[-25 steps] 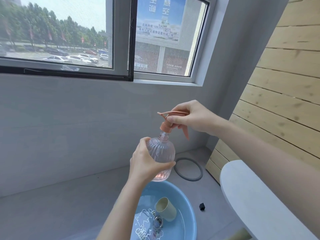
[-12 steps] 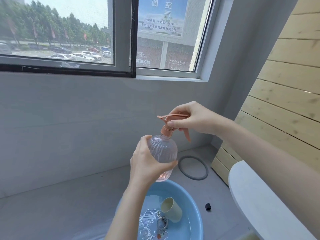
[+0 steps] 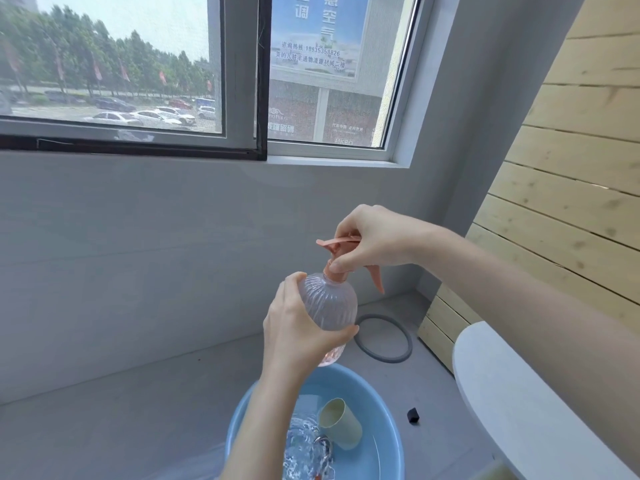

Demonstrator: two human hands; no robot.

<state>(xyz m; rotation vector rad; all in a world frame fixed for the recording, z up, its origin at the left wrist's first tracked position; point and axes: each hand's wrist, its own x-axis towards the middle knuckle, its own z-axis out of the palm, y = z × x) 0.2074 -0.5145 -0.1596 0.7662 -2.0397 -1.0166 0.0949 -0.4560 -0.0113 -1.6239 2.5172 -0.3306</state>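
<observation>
Now the pink spray head (image 3: 337, 242) sits lower on the spray bottle (image 3: 332, 303) than a second ago, with the right hand (image 3: 370, 237) pinching its collar and the left hand (image 3: 298, 334) gripping the body at centre frame above the blue basin (image 3: 388, 403) — likely almost screwed tight.

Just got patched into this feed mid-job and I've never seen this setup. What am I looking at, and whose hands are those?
No machine here: one wide-angle camera sits on a person's head, looking forward and down, so the hands are that person's own. The left hand grips the ribbed clear body of a spray bottle; the right hand holds its pink trigger head at the neck. Below, on the grey floor, a blue basin holds water and a pale cup lying on its side. Beside it lie a grey ring and a small black piece. A white rounded tabletop is at right, a window above.
</observation>
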